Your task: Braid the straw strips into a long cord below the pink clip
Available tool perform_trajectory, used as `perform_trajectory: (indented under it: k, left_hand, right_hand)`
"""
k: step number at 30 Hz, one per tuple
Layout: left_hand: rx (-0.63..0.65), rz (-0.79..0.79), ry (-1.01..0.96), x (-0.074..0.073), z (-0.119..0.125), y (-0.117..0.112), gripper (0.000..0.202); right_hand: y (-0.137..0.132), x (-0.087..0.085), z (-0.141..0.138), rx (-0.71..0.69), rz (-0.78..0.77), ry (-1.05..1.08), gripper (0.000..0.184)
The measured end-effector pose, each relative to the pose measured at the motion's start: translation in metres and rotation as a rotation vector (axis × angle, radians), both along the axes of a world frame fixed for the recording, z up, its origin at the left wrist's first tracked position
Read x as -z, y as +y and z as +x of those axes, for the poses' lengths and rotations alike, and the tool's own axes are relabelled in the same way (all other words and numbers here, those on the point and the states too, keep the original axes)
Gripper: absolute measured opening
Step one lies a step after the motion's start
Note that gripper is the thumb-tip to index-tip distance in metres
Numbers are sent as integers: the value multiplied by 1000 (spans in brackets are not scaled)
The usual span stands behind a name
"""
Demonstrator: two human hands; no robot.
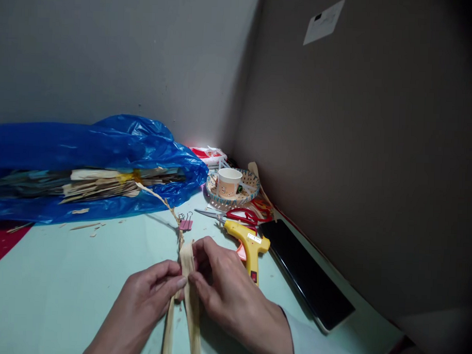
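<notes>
My left hand (149, 292) and my right hand (224, 290) meet at the middle of the pale green table (62, 279). Both pinch flat, straw-coloured leaf strips (189, 299) that run toward me. Beyond my fingers the strips turn into a thin braid (169, 208). A pink binder clip (185, 223) sits on the braid. The braid's far end reaches a bundle of dried leaves (100, 185) lying inside a blue plastic bag (85, 161).
A yellow glue gun (250, 247) lies just right of my right hand. Behind it are red-handled scissors (238, 215), a small woven basket (251, 182) with a paper cup (228, 182), and a black phone (306, 272) by the wall. Red mat (1, 241) at left.
</notes>
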State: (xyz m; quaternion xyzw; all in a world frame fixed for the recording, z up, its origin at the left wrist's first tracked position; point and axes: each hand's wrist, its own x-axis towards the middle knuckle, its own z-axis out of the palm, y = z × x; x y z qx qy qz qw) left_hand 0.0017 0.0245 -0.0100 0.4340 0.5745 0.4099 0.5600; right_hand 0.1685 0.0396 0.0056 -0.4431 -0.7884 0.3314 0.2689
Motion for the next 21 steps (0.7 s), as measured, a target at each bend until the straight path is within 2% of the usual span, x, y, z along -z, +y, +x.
perform_trajectory:
  k: [13, 21]
  left_hand:
    - [-4, 21, 73, -4, 2, -1, 18]
    - [21, 3, 33, -3, 1, 0, 18]
  right_hand:
    - [-2, 6, -3, 35, -83, 88, 13]
    - [-3, -2, -4, 30, -109, 115, 12]
